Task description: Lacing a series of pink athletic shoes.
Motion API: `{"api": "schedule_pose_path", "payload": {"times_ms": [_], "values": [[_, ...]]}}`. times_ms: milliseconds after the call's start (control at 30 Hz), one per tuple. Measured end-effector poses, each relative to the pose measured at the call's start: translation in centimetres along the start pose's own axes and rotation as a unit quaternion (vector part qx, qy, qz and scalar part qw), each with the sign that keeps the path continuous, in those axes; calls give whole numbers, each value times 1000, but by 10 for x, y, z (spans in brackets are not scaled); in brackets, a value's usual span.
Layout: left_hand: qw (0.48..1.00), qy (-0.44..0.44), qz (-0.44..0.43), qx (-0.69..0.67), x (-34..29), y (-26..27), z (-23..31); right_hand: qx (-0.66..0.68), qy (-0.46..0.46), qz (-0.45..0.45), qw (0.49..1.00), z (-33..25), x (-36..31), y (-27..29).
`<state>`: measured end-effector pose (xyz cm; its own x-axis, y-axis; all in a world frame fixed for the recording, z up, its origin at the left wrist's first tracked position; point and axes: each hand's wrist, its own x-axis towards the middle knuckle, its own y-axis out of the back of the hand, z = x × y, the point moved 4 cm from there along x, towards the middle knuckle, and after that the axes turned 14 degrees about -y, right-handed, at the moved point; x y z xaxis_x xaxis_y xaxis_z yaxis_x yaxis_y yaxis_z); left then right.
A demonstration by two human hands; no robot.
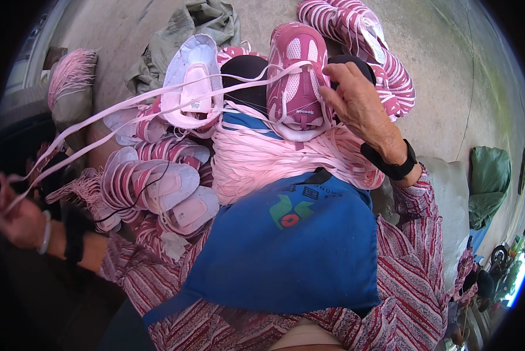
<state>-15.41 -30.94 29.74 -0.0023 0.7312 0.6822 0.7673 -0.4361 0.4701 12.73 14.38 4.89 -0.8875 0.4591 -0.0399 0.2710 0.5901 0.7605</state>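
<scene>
A dark pink and pale pink sneaker (297,76) rests across my lap, with a pale pink shoelace (140,100) coming out of its eyelets. Two strands of that lace stretch far to the left, where my left hand (21,221) pinches their ends. Beside the sneaker's right side is my right hand (361,104), its fingers bent and apart, the tips at the shoe's edge. Nothing shows between them. Below the sneaker, a thick bundle of pink shoelaces (274,161) lies over the blue apron (286,245) on my lap.
Unlaced-looking shoe uppers (151,175) are piled at my left, with a white-lined shoe (193,88) above them. More striped pink shoes (356,26) lie on the floor at the far right. Crumpled grey-green cloth (186,35) is at the back; a green bag (489,184) stands at right.
</scene>
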Motion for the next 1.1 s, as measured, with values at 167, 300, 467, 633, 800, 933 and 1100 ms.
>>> {"api": "schedule_pose_path", "payload": {"times_ms": [167,300,467,633,800,933,1100], "values": [[677,322,91,-655,55,-100,265,257,20,33,966,-56,-7,49],[725,191,57,-659,111,-99,353,226,79,114,964,-80,-9,57],[758,149,55,-632,122,-91,370,228,95,165,955,-82,0,42],[791,123,82,-594,113,-92,376,311,21,146,939,-79,9,39],[778,115,52,-616,112,-92,380,243,104,180,947,-75,9,34],[681,214,38,-699,92,-106,377,328,43,81,940,-52,11,49],[702,472,146,-513,30,-114,259,775,133,84,612,27,-28,201]]}}
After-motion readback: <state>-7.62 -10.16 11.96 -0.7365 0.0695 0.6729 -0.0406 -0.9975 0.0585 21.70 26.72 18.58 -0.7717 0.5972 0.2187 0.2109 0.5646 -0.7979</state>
